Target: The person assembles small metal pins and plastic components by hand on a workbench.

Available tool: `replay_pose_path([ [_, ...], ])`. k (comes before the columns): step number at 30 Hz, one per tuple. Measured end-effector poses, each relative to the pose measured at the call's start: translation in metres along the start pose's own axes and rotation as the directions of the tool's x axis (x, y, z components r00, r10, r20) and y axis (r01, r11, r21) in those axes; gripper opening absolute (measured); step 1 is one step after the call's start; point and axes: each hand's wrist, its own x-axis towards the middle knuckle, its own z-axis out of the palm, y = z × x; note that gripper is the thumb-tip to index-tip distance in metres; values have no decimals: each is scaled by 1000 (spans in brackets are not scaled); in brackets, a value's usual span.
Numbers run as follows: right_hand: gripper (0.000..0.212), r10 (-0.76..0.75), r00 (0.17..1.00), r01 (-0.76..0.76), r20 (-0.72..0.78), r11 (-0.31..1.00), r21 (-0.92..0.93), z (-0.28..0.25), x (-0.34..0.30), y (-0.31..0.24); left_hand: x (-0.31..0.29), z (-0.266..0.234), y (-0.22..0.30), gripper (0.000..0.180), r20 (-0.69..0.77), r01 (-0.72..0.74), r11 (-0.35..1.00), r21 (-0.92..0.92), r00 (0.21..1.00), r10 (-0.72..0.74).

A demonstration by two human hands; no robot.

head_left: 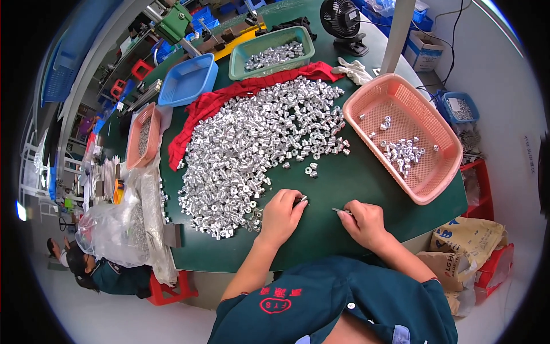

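Note:
My left hand is closed in a pinch on a small silver metal bushing, partly hidden by the fingers. It is beside the right edge of a large pile of similar metal bushings. My right hand is closed round a thin metal-tipped tool whose tip points toward my left hand; the rest is hidden in the fist. The two hands are apart, low over the green tabletop. A pink mesh basket beyond my right hand has several bushings on its floor.
A red cloth borders the pile's far side. Behind it stand a blue tray and a green tub with metal parts. A black fan and white gloves lie farther back. Another person sits at left.

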Motion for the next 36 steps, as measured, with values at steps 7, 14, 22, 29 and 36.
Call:
replay_pose_path([
  [7,19,246,945,-312,217,879,361,-5,14,-16,-14,-2,15,17,401,410,682,-605,897,-184],
  [14,20,221,941,-293,257,911,289,-7,13,-17,-20,8,17,24,476,482,290,-827,874,-96],
  [22,21,109,970,-154,219,967,203,-17,14,-21,-22,10,22,25,448,459,314,-831,887,-112],
  [29,22,149,954,-208,261,955,214,-20,13,-26,-24,9,25,24,394,409,342,-846,912,-115],
  [36,20,202,941,-269,271,934,237,-19,9,-26,-25,11,27,23,375,394,355,-848,919,-125],
])
